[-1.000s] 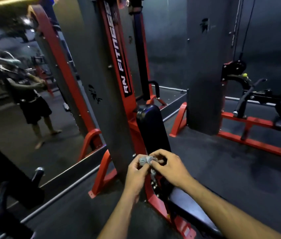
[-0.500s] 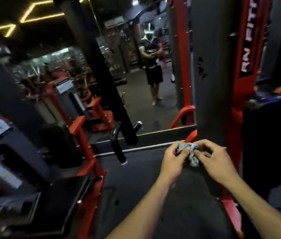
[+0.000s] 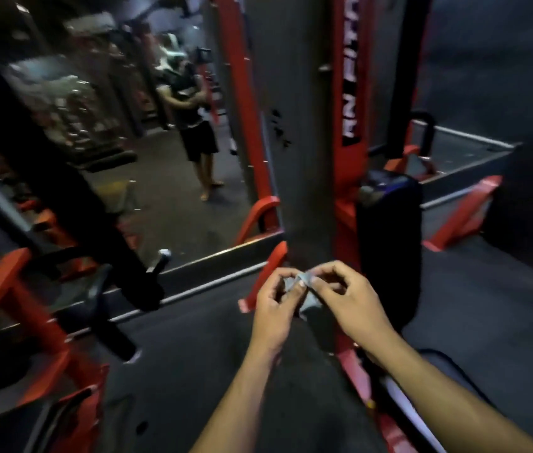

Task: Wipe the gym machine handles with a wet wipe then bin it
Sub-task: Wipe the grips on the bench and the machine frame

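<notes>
A crumpled grey-white wet wipe [image 3: 304,286] is held between both hands at chest height in front of me. My left hand [image 3: 275,308] pinches its left side with thumb and fingers. My right hand [image 3: 346,299] pinches its right side, fingers curled. Left of my hands, a black curved machine handle [image 3: 105,308] with a chrome end [image 3: 162,259] sticks out from a red and black machine. No bin is visible.
A red and grey machine column [image 3: 294,125] with a black back pad [image 3: 389,243] stands right behind my hands. A wall mirror [image 3: 160,158] on the left reflects a person. Red frame feet [image 3: 461,217] lie on the dark rubber floor [image 3: 487,322].
The view swung left one second ago and has now turned back right. Both hands keep the wipe between them and have worked it, the fingers now pulling at its top edge.
</notes>
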Motion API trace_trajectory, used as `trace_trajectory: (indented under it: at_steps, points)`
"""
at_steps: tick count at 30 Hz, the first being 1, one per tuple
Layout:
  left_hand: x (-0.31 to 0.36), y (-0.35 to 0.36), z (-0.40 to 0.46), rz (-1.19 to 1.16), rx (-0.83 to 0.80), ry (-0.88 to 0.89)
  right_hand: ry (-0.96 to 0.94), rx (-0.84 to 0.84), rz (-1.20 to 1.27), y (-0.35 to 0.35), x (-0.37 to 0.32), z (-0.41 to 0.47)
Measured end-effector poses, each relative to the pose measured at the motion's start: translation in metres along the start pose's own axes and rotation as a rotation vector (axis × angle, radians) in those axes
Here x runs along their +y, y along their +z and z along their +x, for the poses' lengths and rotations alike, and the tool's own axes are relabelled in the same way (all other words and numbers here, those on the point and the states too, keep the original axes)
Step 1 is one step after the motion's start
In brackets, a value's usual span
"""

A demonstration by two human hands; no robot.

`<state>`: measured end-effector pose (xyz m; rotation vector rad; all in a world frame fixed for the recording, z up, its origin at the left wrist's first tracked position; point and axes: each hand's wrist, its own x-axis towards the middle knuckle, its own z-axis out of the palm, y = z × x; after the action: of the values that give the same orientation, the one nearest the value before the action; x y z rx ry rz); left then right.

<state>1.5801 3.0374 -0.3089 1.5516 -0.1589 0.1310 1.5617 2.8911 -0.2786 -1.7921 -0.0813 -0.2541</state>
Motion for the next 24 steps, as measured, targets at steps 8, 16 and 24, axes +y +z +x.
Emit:
trace_trajectory:
  at_steps: [8, 16, 24]
  points:
    - [0.02, 0.221, -0.02, -0.085, -0.329, -0.004, 0.079, 0.317, -0.037, -0.211, 0.033, -0.05]
    - [0.023, 0.407, -0.07, -0.097, -0.599, 0.017, 0.133, 0.426, -0.026, -0.414, 0.063, -0.112]
    - [0.032, 0.498, -0.08, -0.161, -0.709, -0.014, 0.22, 0.398, 0.022, -0.507, 0.072, -0.126]
